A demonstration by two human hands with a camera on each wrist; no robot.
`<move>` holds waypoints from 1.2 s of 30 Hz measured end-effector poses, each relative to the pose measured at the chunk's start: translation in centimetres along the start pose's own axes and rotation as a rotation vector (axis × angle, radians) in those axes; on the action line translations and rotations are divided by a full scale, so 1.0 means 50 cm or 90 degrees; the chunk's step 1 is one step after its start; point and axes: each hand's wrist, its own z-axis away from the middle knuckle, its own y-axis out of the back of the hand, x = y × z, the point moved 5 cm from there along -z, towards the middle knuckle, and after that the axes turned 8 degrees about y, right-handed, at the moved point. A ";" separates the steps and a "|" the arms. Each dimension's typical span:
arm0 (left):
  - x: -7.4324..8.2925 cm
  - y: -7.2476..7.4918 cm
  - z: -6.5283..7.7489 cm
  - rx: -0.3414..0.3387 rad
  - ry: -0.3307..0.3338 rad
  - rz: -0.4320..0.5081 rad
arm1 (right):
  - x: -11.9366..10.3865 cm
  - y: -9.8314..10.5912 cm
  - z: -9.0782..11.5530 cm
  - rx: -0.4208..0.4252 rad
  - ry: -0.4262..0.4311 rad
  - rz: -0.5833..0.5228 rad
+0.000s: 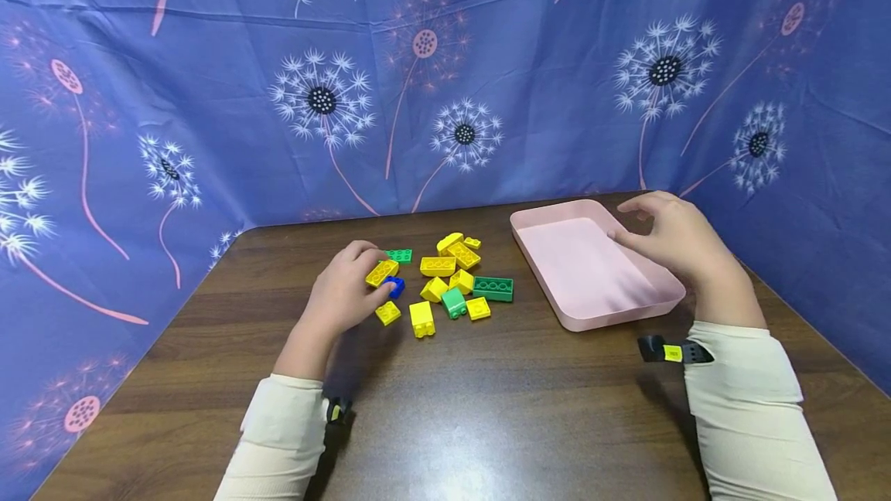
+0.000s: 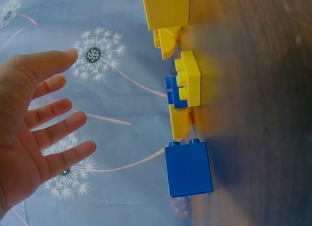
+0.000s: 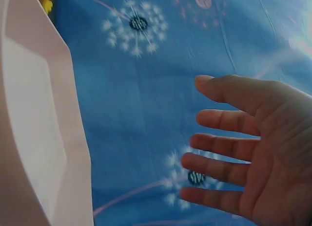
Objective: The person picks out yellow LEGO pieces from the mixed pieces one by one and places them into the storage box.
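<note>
My left hand (image 1: 343, 289) hovers at the left side of a loose group of toy building bricks, its fingers spread and holding nothing. Nearest to it in the head view are a yellow brick (image 1: 382, 274), a small blue brick (image 1: 395, 287) and a square yellow brick (image 1: 388, 313). The left wrist view shows a blue brick (image 2: 189, 168) standing on the table, apart from the fingertips. Over the right side of a pink tray (image 1: 557, 284) is my right hand (image 1: 677, 236), thumb and fingers apart with nothing between them.
Further right in the group lie a long green brick (image 1: 493, 289), a rounded green brick (image 1: 454, 303), an upright yellow brick (image 1: 421, 319) and several more yellow ones. The brown wooden table (image 1: 487, 408) meets a blue dandelion-print cloth (image 1: 543, 138) at the back and sides.
</note>
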 end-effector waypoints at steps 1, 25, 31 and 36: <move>0.000 0.001 0.000 0.001 -0.001 0.001 | 0.011 0.003 0.004 -0.011 -0.014 -0.003; -0.022 0.005 -0.001 -0.012 0.018 0.007 | 0.213 -0.037 0.111 -0.181 -0.232 -0.204; -0.027 0.006 0.001 -0.014 0.021 0.012 | 0.224 -0.075 0.118 -0.220 -0.244 -0.293; -0.028 0.010 0.002 -0.015 0.024 0.014 | 0.237 -0.098 0.123 -0.245 -0.272 -0.377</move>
